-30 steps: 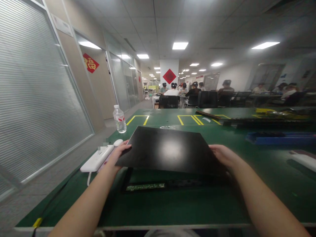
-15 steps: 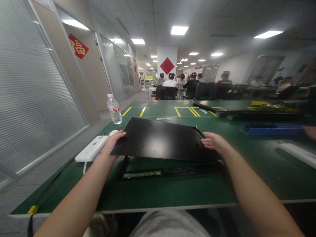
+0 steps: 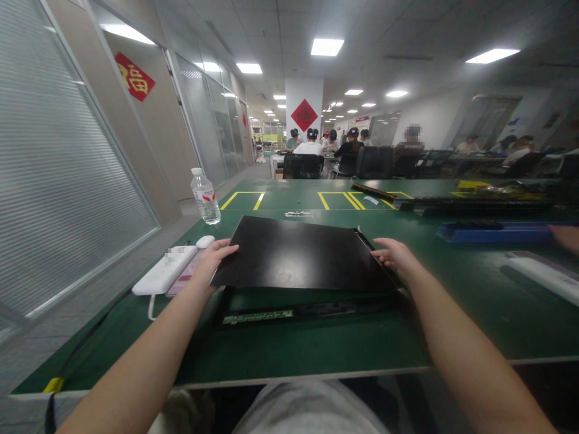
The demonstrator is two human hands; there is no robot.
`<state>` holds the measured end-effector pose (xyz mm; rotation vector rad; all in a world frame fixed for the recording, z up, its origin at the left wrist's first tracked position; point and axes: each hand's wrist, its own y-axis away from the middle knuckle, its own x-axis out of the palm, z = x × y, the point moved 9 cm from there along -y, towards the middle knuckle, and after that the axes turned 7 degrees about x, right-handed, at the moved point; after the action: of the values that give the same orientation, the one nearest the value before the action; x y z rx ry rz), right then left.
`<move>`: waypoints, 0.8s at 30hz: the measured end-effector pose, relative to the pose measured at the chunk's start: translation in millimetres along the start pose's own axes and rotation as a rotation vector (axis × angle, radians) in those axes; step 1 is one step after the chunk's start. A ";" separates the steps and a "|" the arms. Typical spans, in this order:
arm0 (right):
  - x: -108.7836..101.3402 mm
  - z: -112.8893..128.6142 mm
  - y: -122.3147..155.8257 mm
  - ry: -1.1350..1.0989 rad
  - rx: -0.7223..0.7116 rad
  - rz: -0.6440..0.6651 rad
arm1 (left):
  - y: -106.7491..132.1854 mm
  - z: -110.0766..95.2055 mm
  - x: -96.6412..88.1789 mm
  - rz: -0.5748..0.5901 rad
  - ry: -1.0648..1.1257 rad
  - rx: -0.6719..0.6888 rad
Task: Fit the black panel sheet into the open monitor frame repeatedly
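Here the person's left hand (image 3: 212,260) and right hand (image 3: 394,255) hold a flat black panel (image 3: 296,253) by its two side edges, above the green tabletop (image 3: 316,352) and straight ahead of the person. The left grip is clamped on the panel's left edge, with the fingers spread across the top face and the thumb hidden underneath. The right grip is closed on the right edge, with the fingers curled along it. The panel is tilted: its near edge is lifted clear, while its far edge sits low over a black frame (image 3: 312,312) lying flat on the tabletop beneath it. Whether the far edge touches the frame cannot be told. A narrow green circuit strip (image 3: 257,317) shows along the near side of the frame. Just left of the left hand lie a white power strip (image 3: 163,278), a pinkish phone (image 3: 184,282) beside it and a small white rounded object (image 3: 205,242). A water bottle (image 3: 205,196) stands upright farther back on the left. To the right, well apart from the panel, are a blue tray (image 3: 493,232), long black bars (image 3: 470,205) and a white oblong object (image 3: 543,274). Yellow outlines (image 3: 337,201) mark the far part of the tabletop. Part of another person's hand (image 3: 566,236) shows at the right edge of the view. Seated people (image 3: 312,146) work at tables in the background.
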<state>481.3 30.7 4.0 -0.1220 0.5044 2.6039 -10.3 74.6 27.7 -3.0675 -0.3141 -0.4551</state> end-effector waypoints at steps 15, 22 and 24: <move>-9.3 -1.6 -10.3 0.072 -0.019 -0.065 | 0.9 2.7 0.9 0.015 -0.075 -0.008; -9.3 -3.4 -11.4 0.077 -0.019 -0.071 | 4.8 3.7 1.8 -0.012 -0.116 -0.032; -9.4 -3.4 -12.2 0.077 -0.022 -0.074 | 4.8 3.3 1.4 -0.017 -0.117 -0.030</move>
<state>495.3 35.3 -1.6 -0.2452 0.4887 2.5403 -7.1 70.3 24.9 -3.1293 -0.3398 -0.2841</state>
